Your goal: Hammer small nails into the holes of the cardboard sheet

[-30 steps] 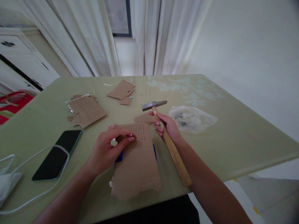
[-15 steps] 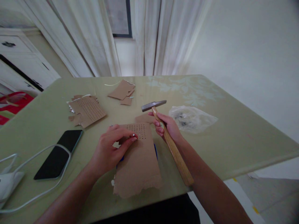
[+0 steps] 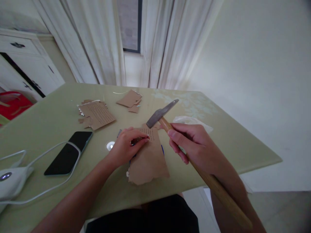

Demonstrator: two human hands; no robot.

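A hammer with a steel head and a long wooden handle is gripped in my right hand, its head raised above the cardboard. My left hand rests on a torn piece of brown cardboard, thumb and forefinger pinched round a small nail whose shiny head barely shows. Rows of small holes run across the cardboard's far end beside those fingertips. Something blue sticks out from under both sides of the piece.
On the left lie a phone, a white cable and a white power strip. Farther back are a punched cardboard stack and smaller cardboard scraps. A clear plastic bag sits behind my right hand.
My right hand has lifted the hammer nearer to me, and its head now hangs over the cardboard's far end. The left hand keeps its pinch. The view has shifted slightly.
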